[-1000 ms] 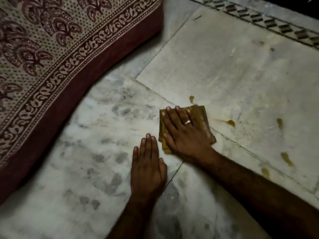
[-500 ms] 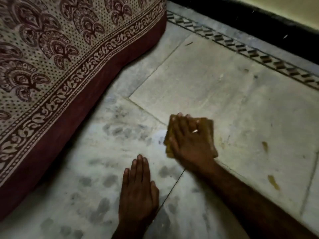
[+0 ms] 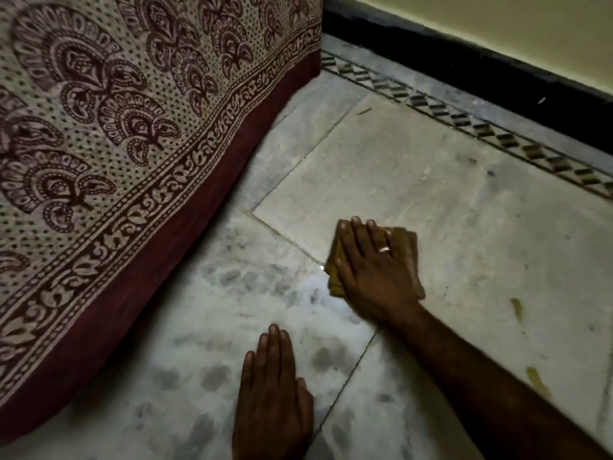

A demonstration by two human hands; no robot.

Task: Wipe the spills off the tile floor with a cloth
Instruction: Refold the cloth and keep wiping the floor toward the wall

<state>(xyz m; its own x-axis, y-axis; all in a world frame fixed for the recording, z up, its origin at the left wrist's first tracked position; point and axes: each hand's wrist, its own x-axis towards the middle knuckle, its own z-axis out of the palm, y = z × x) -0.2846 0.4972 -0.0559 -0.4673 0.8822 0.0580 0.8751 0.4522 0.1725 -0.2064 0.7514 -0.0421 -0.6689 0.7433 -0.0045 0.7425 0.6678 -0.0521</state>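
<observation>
Two yellowish spills (image 3: 516,307) show on the tile floor (image 3: 431,194) in the head view, one at about 4 o'clock from the cloth (image 3: 334,278) and the other farther out toward 5 o'clock, both apart from it. The cloth, a folded yellow-brown pad, lies flat on a pale tile beside a joint. The right hand (image 3: 374,273) covers most of it, fingers straight and close together, pressing down without pinching. The left hand (image 3: 272,393) rests flat on the floor at 7 o'clock from the cloth, fingers together, holding nothing. The cloth looks soft, light and limp, so its layers could bunch or slip. A broad palm press over its middle, fingertips near the leading edge, probably steers it best. A patterned bedspread (image 3: 116,144) hangs at 10 o'clock.
</observation>
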